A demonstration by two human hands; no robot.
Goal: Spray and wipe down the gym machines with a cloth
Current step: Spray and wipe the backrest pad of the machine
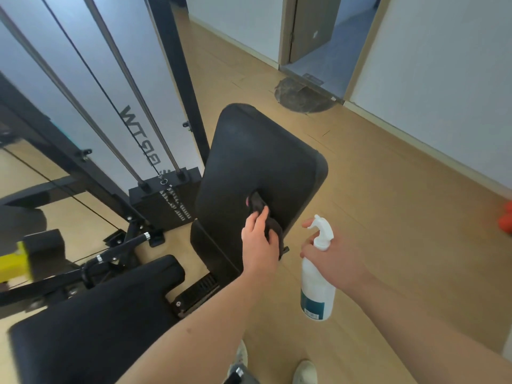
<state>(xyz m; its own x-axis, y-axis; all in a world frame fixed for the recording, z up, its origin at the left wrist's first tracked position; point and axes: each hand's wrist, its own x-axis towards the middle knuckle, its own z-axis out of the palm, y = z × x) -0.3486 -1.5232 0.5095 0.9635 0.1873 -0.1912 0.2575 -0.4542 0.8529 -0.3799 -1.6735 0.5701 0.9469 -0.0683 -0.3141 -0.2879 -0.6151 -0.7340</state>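
The left hand [260, 243], arm stretched forward, clutches a dark cloth [260, 204] against the black back pad [257, 151]. The right hand [336, 259] grips the white spray bottle [315, 289] by its neck just beside the pad, forefinger raised.

Quick tally, counted what showed up. Hands: two, left hand [259, 242] and right hand [336, 261]. Cloth [266, 217]: one, dark. Spray bottle [317, 278]: one, white. Black pads: two, back pad [257, 162] plus seat pad [97, 314]. Chrome guide rods [69, 96]: two. Cable [102, 88]: one. Weight stack [155, 206]: one. Orange things [505, 224] at right edge: looked like two, too cut off to name. Shoes [304, 371]: two. Doorway [327, 37]: one. Grey mat [302, 97]: one.
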